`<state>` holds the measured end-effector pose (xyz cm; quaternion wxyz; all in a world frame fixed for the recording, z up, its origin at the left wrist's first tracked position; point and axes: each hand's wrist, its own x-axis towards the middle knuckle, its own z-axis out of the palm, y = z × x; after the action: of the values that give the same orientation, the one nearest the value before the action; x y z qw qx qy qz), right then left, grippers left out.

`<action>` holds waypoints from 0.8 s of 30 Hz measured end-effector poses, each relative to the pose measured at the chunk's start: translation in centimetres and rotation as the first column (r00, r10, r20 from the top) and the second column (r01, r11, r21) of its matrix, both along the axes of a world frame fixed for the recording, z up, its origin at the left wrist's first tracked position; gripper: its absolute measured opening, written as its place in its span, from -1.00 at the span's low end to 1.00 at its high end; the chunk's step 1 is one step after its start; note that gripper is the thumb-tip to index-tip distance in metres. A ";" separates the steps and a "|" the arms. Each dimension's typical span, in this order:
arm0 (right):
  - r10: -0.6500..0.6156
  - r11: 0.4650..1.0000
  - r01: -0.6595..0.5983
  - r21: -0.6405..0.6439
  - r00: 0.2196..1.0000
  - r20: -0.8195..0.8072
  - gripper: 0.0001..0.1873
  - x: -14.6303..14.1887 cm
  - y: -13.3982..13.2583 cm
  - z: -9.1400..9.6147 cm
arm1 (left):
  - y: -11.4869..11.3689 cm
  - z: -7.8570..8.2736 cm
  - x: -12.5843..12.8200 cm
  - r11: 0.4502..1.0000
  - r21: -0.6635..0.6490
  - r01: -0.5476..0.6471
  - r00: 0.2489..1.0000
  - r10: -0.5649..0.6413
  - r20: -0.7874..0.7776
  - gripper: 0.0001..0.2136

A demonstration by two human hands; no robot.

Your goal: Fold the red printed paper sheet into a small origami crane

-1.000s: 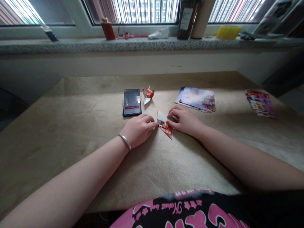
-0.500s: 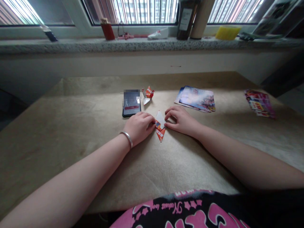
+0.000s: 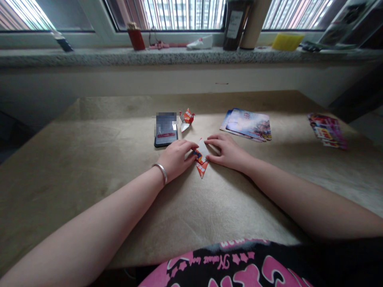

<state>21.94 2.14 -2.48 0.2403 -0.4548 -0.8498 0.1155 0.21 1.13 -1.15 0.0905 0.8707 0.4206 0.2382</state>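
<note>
A small folded paper piece (image 3: 202,159), white with orange print, lies on the tan table (image 3: 89,159) between my hands. My left hand (image 3: 176,158), with a silver bracelet on its wrist, pinches the paper's left edge with curled fingers. My right hand (image 3: 227,151) pinches its right edge, fingers bent over the white upper flap. The paper's orange tip points toward me. A finished folded paper figure (image 3: 187,118) sits a little farther away, beside a dark phone (image 3: 166,129).
A stack of printed cards (image 3: 248,124) lies to the right of my hands, and more colourful sheets (image 3: 327,129) sit near the table's right edge. The stone window sill (image 3: 89,57) behind holds a red cup (image 3: 136,38), a dark bottle (image 3: 235,24) and a yellow object (image 3: 287,41).
The paper has been turned so its orange tip points toward me instead of to the lower right. Both hands have shifted slightly away from me and closed in on the upper flap.
</note>
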 end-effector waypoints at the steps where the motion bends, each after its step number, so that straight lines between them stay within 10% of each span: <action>1: 0.003 1.000 -0.003 -0.002 1.000 0.001 -0.51 0.0 0.0 0.0 | 0.0 0.0 0.0 1.000 -0.004 0.003 1.000 -0.003 0.005 -0.82; 24: 0.158 0.986 -0.164 -0.020 0.970 -0.184 -0.92 0.1 0.2 0.7 | 0.2 0.1 0.2 0.999 -0.053 0.012 1.000 -0.011 0.020 -0.70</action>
<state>21.99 2.29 -1.79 0.2987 -0.3762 -0.8561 0.1906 0.38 1.31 -1.09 0.1189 0.8680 0.4210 0.2348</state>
